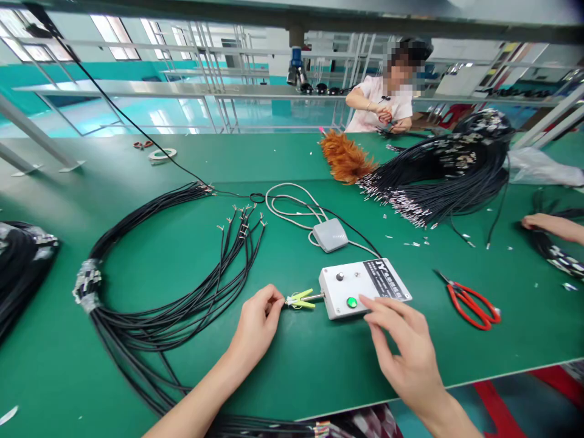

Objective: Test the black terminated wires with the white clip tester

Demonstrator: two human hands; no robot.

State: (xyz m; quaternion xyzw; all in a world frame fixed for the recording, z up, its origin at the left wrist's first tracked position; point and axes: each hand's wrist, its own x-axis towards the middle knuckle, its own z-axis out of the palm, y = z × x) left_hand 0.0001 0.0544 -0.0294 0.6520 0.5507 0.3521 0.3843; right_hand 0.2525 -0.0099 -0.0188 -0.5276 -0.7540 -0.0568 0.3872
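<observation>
My left hand (256,325) pinches a yellow-green clip (300,298) plugged into the left side of a small white tester box (360,286). The box has a black knob and a lit green button (351,302). My right hand (404,350) rests at the box's near right corner, fingers spread, index finger close to the green button. A looped bundle of black cables (173,292) with bare wire ends lies on the green table (137,164) to the left of my left hand.
Red-handled scissors (472,302) lie right of the box. A grey foot-switch box (330,235) with white cord sits behind it. A big heap of black cables (447,170) and an orange feather duster (345,157) lie farther back. A person works across the table; another person's hand (542,224) reaches in at right.
</observation>
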